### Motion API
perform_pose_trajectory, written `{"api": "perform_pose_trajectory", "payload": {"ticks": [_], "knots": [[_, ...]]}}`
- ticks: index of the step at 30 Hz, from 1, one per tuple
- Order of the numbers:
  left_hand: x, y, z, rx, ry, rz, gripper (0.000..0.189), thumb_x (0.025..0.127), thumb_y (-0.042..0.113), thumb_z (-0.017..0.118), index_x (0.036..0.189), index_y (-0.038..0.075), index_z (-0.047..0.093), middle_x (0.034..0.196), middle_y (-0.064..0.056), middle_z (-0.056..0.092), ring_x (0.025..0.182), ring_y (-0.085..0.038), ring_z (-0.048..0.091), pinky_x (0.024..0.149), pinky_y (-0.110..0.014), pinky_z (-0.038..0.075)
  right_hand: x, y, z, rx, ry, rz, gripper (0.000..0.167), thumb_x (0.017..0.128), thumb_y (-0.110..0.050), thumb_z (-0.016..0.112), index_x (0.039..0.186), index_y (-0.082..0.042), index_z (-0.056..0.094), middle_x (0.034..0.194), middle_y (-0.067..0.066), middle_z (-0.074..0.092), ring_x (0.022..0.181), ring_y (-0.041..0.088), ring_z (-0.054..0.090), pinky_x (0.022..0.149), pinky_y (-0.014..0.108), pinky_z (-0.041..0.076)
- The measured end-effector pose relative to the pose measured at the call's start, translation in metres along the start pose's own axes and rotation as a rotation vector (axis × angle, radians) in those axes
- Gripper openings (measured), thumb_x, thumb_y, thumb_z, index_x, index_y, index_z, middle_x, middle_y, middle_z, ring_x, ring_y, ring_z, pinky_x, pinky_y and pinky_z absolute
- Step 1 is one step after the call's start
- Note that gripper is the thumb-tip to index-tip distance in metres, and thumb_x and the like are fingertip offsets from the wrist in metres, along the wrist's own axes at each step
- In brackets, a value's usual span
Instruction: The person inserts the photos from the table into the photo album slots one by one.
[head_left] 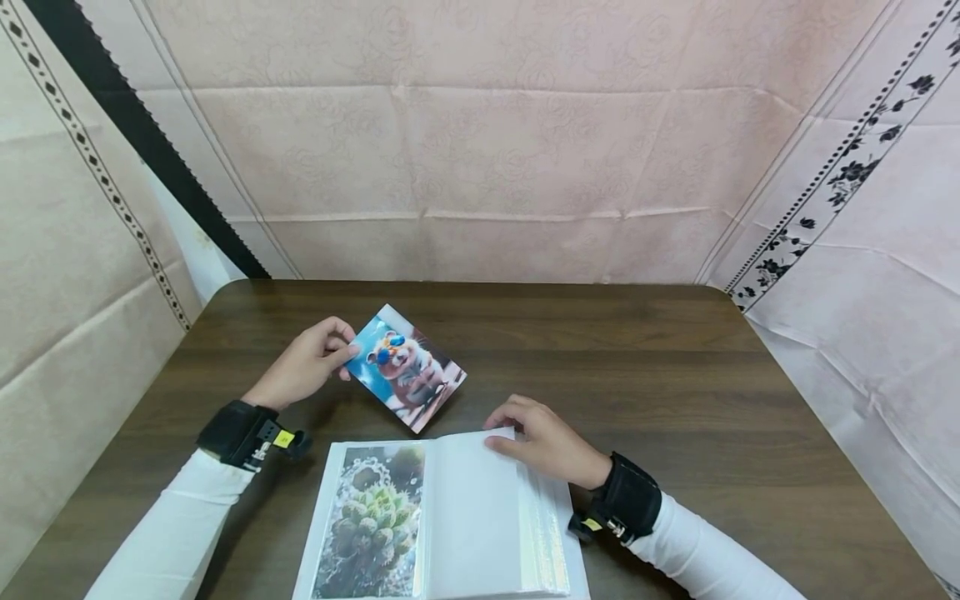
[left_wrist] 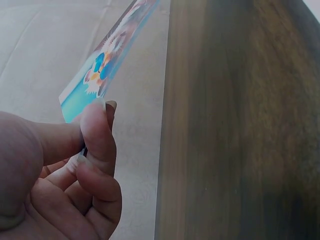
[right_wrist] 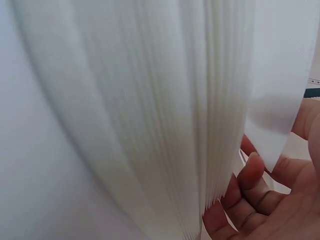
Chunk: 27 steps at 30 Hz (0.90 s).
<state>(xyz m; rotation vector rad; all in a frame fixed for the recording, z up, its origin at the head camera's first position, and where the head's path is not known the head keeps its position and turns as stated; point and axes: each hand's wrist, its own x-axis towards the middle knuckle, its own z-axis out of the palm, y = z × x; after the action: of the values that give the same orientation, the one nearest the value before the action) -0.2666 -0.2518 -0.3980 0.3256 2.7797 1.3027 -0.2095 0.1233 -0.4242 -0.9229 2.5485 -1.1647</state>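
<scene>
My left hand (head_left: 311, 362) pinches one corner of a glossy photo card (head_left: 408, 371) between thumb and fingers. A pink bear-like figure with blue goggles is printed on it, and it hangs tilted above the table beyond the album. In the left wrist view the same card (left_wrist: 102, 67) is seen nearly edge-on. An open photo album (head_left: 472, 517) lies at the front of the table. Its left page holds a picture of a succulent (head_left: 375, 517); the right page is blank white. At that page's upper right corner, my right hand (head_left: 551, 442) grips the lifted leaf (right_wrist: 277, 85), apart from the thick stack of pages (right_wrist: 165, 115).
A dark brown wooden table (head_left: 637, 358) carries everything. Pale patterned cloth (head_left: 487, 158) hangs behind it and along both sides. Both wrists wear black straps (head_left: 236, 433) with small camera units.
</scene>
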Motion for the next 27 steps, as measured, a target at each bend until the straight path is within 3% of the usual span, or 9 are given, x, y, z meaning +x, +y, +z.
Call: {"api": "perform_pose_trajectory", "payload": {"ticks": [10, 20, 27], "knots": [[0.004, 0.005, 0.003, -0.006, 0.001, -0.002, 0.022, 0.104, 0.019, 0.057, 0.12, 0.006, 0.05, 0.093, -0.014, 0.066, 0.08, -0.025, 0.064, 0.075, -0.035, 0.054, 0.004, -0.001, -0.003, 0.026, -0.018, 0.042, 0.023, 0.092, -0.015, 0.076, 0.113, -0.008, 0.072, 0.107, 0.003, 0.072, 0.089, 0.014, 0.054, 0.082, 0.024, 0.047], [0.009, 0.008, 0.008, -0.025, -0.024, -0.003, 0.022, 0.104, 0.021, 0.057, 0.12, 0.007, 0.05, 0.094, -0.014, 0.066, 0.08, -0.025, 0.064, 0.078, -0.039, 0.054, 0.005, -0.003, -0.003, 0.049, 0.003, 0.038, 0.018, 0.092, -0.012, 0.075, 0.109, -0.009, 0.075, 0.095, 0.001, 0.07, 0.082, 0.011, 0.052, 0.079, 0.023, 0.045], [0.015, 0.014, 0.013, -0.034, -0.033, 0.029, 0.021, 0.104, 0.02, 0.057, 0.12, 0.007, 0.051, 0.092, -0.013, 0.066, 0.079, -0.025, 0.064, 0.077, -0.038, 0.054, 0.007, -0.003, -0.003, 0.047, 0.032, 0.053, 0.014, 0.092, -0.011, 0.074, 0.106, -0.011, 0.077, 0.082, -0.004, 0.063, 0.077, 0.01, 0.051, 0.073, 0.022, 0.043]]}}
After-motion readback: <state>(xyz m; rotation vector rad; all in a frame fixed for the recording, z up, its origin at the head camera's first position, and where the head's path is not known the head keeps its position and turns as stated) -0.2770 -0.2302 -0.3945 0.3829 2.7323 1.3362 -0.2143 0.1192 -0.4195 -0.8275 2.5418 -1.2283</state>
